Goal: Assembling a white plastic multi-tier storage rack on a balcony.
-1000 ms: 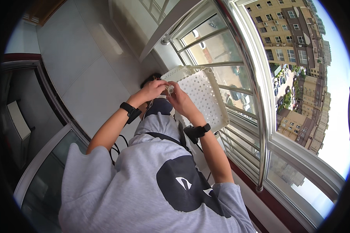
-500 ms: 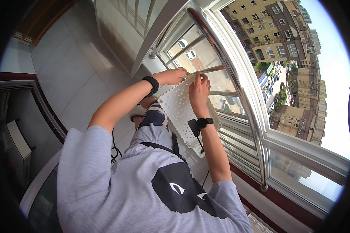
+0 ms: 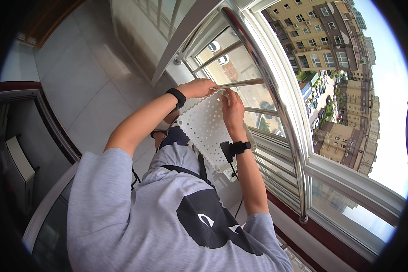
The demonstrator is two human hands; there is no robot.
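A white plastic shelf panel [image 3: 206,124], pierced with star-shaped and round holes and edged in scallops, slants in front of my legs beside the window railing. My left hand [image 3: 199,88] grips its far edge, the fingertips curled over the rim close to a railing bar. At the same far corner, my right hand [image 3: 233,113] pinches the rim from the right, the thumb and fingers bent around it. The two hands are a small gap apart. Part of the panel's right side is hidden behind my right forearm.
A shiny metal handrail [image 3: 269,79] with horizontal bars runs along the window on the right. Below the panel sits another white perforated piece [image 3: 231,175]. Grey floor tiles [image 3: 86,86] lie at the left, near a dark-framed doorway [image 3: 54,122]. A black cable hangs from my right wrist.
The panel has tilted and shifted slightly left, showing more of its holed face. My right hand has moved slightly down and closed in on the rim; my left hand has hardly moved.
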